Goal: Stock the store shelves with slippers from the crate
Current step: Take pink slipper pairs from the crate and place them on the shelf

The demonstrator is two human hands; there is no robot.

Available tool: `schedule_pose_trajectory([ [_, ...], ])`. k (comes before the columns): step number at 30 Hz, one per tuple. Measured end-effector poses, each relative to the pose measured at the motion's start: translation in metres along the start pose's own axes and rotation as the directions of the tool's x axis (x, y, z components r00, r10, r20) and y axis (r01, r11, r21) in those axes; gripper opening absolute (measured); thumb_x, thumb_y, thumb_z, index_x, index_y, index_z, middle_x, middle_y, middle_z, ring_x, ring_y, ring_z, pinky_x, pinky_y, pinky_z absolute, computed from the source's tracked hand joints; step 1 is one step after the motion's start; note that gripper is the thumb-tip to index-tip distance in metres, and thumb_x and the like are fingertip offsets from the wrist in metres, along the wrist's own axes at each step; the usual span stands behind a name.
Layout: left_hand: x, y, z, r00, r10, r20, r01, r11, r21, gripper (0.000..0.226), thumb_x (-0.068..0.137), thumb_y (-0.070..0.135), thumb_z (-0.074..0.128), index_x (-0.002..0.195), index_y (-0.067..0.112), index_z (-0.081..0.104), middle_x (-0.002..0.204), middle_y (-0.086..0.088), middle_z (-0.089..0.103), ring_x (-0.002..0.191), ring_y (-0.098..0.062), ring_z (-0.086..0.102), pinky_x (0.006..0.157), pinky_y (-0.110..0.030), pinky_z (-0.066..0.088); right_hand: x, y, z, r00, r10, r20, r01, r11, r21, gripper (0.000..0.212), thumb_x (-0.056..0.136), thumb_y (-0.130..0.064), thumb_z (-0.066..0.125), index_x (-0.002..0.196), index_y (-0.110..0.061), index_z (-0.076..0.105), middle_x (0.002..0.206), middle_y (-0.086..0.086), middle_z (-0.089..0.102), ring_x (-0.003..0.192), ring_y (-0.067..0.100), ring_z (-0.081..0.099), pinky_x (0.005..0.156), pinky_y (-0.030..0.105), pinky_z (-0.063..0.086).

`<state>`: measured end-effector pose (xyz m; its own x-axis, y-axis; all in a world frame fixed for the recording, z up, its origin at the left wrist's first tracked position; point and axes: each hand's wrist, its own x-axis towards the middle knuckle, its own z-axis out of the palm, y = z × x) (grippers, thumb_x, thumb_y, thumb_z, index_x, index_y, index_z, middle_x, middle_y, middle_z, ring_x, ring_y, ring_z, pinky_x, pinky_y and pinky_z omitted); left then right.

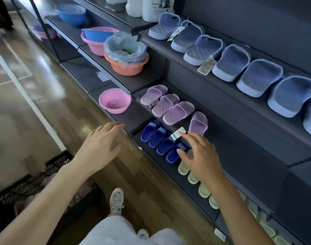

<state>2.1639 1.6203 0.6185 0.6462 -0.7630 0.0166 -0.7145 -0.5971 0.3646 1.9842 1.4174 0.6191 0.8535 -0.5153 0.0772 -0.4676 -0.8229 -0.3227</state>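
Observation:
Three purple slippers lie in a row on the middle shelf. A fourth purple slipper stands tilted to their right, with a white price tag hanging at its near end. My right hand reaches toward that slipper with fingers extended, the fingertips just below it and beside the tag. My left hand hovers with spread fingers near the shelf's front edge, holding nothing. The black crate sits on the floor at lower left, with pink slippers inside.
Blue slippers line the upper shelf. Dark blue slippers and pale green slippers fill the bottom shelf. Plastic basins stand on the shelves to the left. My white shoe is on the wooden floor.

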Motion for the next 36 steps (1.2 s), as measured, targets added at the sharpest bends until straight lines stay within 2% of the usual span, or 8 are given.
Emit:
schedule_pose_trajectory([
  [5, -0.061, -0.031, -0.010, 0.983, -0.156, -0.092, 0.157, 0.988, 0.001, 0.047, 0.089, 0.034, 0.055, 0.134, 0.021, 0.047, 0.138, -0.001, 0.046, 0.124, -0.029, 0.046, 0.098, -0.044, 0.037, -0.005, -0.035, 0.012, 0.992, -0.115, 0.060, 0.113, 0.993, 0.032, 0.059, 0.082, -0.050, 0.037, 0.123, -0.014, 0.058, 0.128, 0.006, 0.057, 0.117, 0.026, 0.054, 0.096, 0.042, 0.041],
  [12, -0.125, -0.094, -0.033, 0.930, -0.340, -0.140, 0.340, 0.940, -0.020, 0.048, 0.088, 0.028, 0.058, 0.134, 0.021, 0.047, 0.141, -0.001, 0.043, 0.127, -0.028, 0.042, 0.103, -0.043, 0.033, 0.007, -0.113, 0.035, 0.956, -0.266, 0.128, 0.260, 0.964, 0.060, 0.063, 0.081, -0.052, 0.033, 0.127, -0.017, 0.056, 0.131, 0.004, 0.055, 0.120, 0.025, 0.051, 0.100, 0.042, 0.038],
  [15, -0.150, -0.130, -0.044, 0.907, -0.380, -0.181, 0.382, 0.924, -0.025, 0.044, 0.086, 0.026, 0.061, 0.128, 0.015, 0.054, 0.133, -0.007, 0.052, 0.118, -0.034, 0.051, 0.096, -0.049, 0.040, 0.014, -0.157, 0.050, 0.928, -0.316, 0.196, 0.309, 0.949, 0.066, 0.055, 0.087, -0.048, 0.043, 0.134, -0.021, 0.048, 0.140, 0.000, 0.046, 0.130, 0.020, 0.040, 0.108, 0.038, 0.029],
  [19, -0.186, -0.180, -0.064, 0.874, -0.445, -0.194, 0.447, 0.894, -0.034, 0.047, 0.082, 0.033, 0.053, 0.125, 0.014, 0.056, 0.129, -0.010, 0.055, 0.113, -0.036, 0.055, 0.093, -0.052, 0.045, 0.018, -0.222, 0.078, 0.891, -0.394, 0.226, 0.380, 0.919, 0.104, 0.049, 0.091, -0.039, 0.054, 0.136, -0.023, 0.045, 0.143, -0.002, 0.043, 0.133, 0.015, 0.037, 0.109, 0.035, 0.026],
  [24, -0.231, -0.237, -0.084, 0.804, -0.551, -0.222, 0.552, 0.831, -0.067, 0.049, 0.082, 0.033, 0.054, 0.126, 0.011, 0.056, 0.130, -0.012, 0.054, 0.117, -0.035, 0.052, 0.095, -0.049, 0.043, 0.019, -0.301, 0.115, 0.833, -0.486, 0.264, 0.463, 0.874, 0.147, 0.049, 0.090, -0.036, 0.055, 0.136, -0.025, 0.045, 0.142, -0.003, 0.043, 0.133, 0.013, 0.036, 0.110, 0.032, 0.025],
  [28, -0.264, -0.265, -0.087, 0.754, -0.623, -0.206, 0.615, 0.781, -0.110, 0.057, 0.084, 0.045, 0.041, 0.129, 0.013, 0.053, 0.133, -0.010, 0.051, 0.121, -0.031, 0.049, 0.099, -0.045, 0.040, 0.018, -0.346, 0.141, 0.779, -0.547, 0.305, 0.522, 0.836, 0.167, 0.049, 0.090, -0.038, 0.055, 0.136, -0.025, 0.045, 0.142, -0.003, 0.044, 0.132, 0.014, 0.038, 0.110, 0.032, 0.026],
  [31, -0.280, -0.282, -0.084, 0.700, -0.688, -0.192, 0.673, 0.725, -0.143, 0.046, 0.089, 0.029, 0.056, 0.133, 0.015, 0.049, 0.139, -0.007, 0.046, 0.127, -0.026, 0.042, 0.104, -0.041, 0.034, 0.020, -0.368, 0.156, 0.730, -0.582, 0.359, 0.562, 0.810, 0.171, 0.049, 0.091, -0.039, 0.053, 0.138, -0.027, 0.042, 0.144, -0.005, 0.041, 0.133, 0.012, 0.035, 0.110, 0.029, 0.022],
  [36, -0.291, -0.301, -0.069, 0.635, -0.756, -0.158, 0.730, 0.654, -0.200, 0.047, 0.091, 0.029, 0.053, 0.136, 0.016, 0.046, 0.141, -0.005, 0.043, 0.127, -0.025, 0.041, 0.104, -0.038, 0.032, 0.035, -0.391, 0.179, 0.651, -0.617, 0.443, 0.609, 0.772, 0.181, 0.048, 0.092, -0.037, 0.052, 0.138, -0.026, 0.042, 0.144, -0.005, 0.041, 0.134, 0.013, 0.034, 0.111, 0.030, 0.023],
])
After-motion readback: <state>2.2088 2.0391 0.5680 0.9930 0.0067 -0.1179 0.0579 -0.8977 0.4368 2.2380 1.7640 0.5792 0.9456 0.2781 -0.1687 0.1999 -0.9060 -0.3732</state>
